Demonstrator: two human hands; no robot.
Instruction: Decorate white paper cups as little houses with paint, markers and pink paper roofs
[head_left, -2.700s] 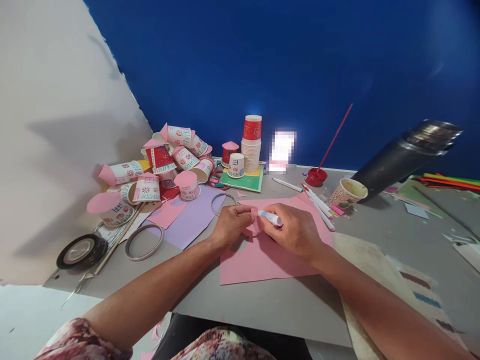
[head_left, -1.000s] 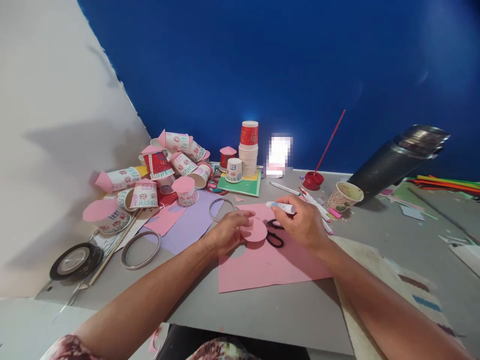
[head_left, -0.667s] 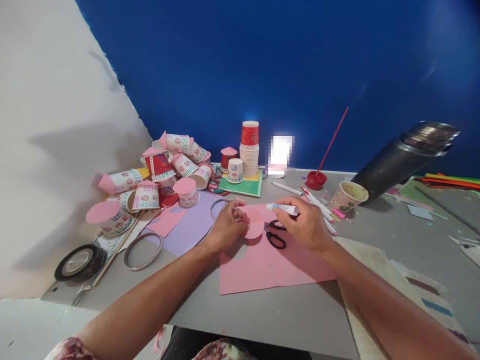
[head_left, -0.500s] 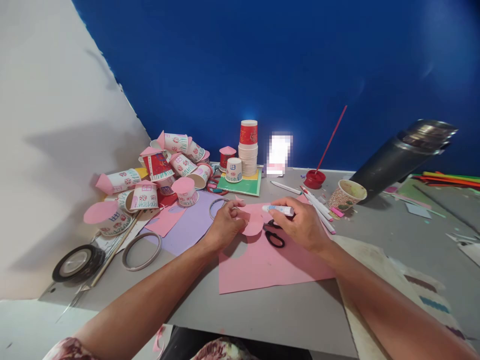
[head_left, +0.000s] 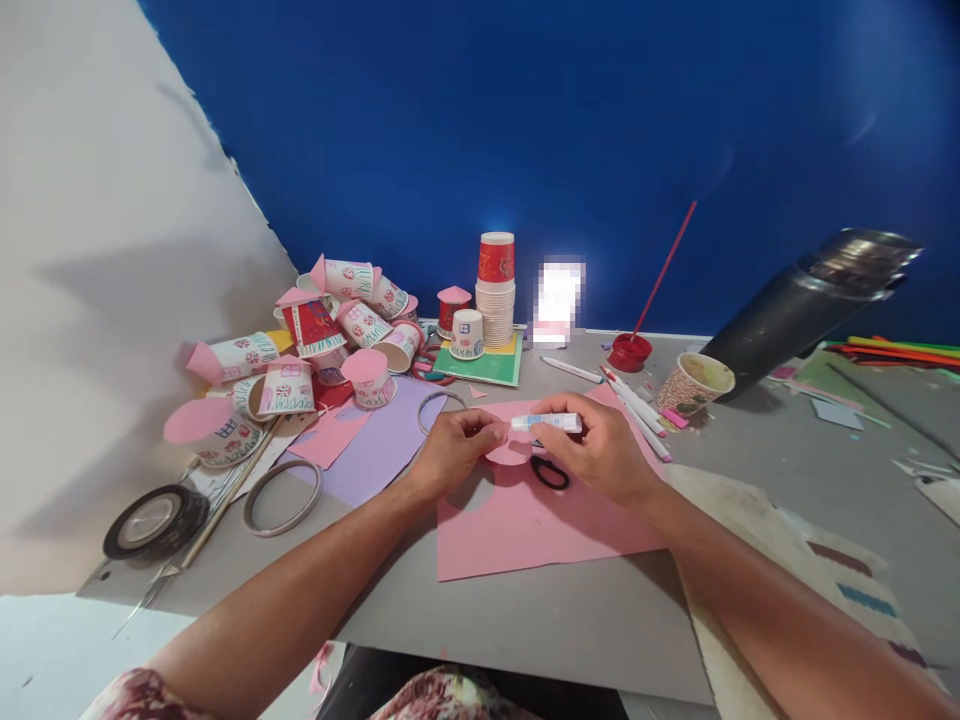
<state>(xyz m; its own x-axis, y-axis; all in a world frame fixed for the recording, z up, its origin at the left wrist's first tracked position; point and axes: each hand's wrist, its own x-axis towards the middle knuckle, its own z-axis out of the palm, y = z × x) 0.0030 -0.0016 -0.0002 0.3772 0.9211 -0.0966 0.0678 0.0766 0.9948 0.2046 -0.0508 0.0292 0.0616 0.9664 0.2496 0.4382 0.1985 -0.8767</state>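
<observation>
Your left hand (head_left: 450,452) pinches the pink disc (head_left: 507,447) above the pink sheet (head_left: 525,520), your right hand (head_left: 600,450) grips the glue tube (head_left: 546,423); the disc looks light and floppy, so hold its edge gently.

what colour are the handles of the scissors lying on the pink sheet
Black. The scissors lie just below the right hand, seen in the head view.

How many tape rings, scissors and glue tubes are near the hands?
Tape rings: 3 – black roll, grey ring, thin ring.
Scissors: 1, on the pink paper.
Glue tubes: 1, in the right hand.
Total: 5
</observation>
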